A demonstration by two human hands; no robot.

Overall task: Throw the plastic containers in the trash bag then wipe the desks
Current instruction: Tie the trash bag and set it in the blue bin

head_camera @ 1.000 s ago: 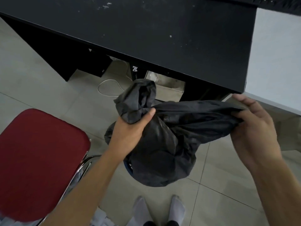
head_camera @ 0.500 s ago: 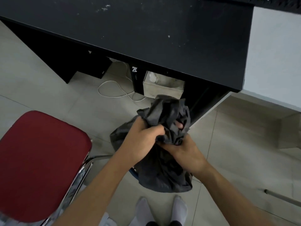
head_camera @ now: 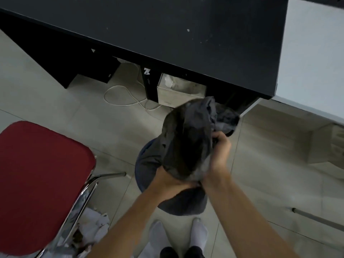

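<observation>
A dark grey trash bag (head_camera: 186, 142) hangs in front of me above the floor, its gathered top bunched upward. My left hand (head_camera: 173, 185) grips the bag low on its near side. My right hand (head_camera: 219, 151) grips the bunched plastic on the right side, fingers curled into the folds. The bag's lower bulge (head_camera: 184, 205) shows below my wrists. The black desk (head_camera: 167, 34) spans the top of the view and the white desk (head_camera: 312, 53) adjoins it on the right. No plastic containers are visible.
A red-seated chair with chrome legs (head_camera: 37, 183) stands at my left, crumpled white paper and litter (head_camera: 93, 226) beneath it. Under the black desk lie a white cable (head_camera: 121, 97) and a pale box (head_camera: 180, 90). My socked feet (head_camera: 178, 235) stand on the tiled floor.
The bag's spread mouth was gathered as my right hand came in from the right. Now both hands have shifted rightward and lower on the bag, and its bunched top stands taller.
</observation>
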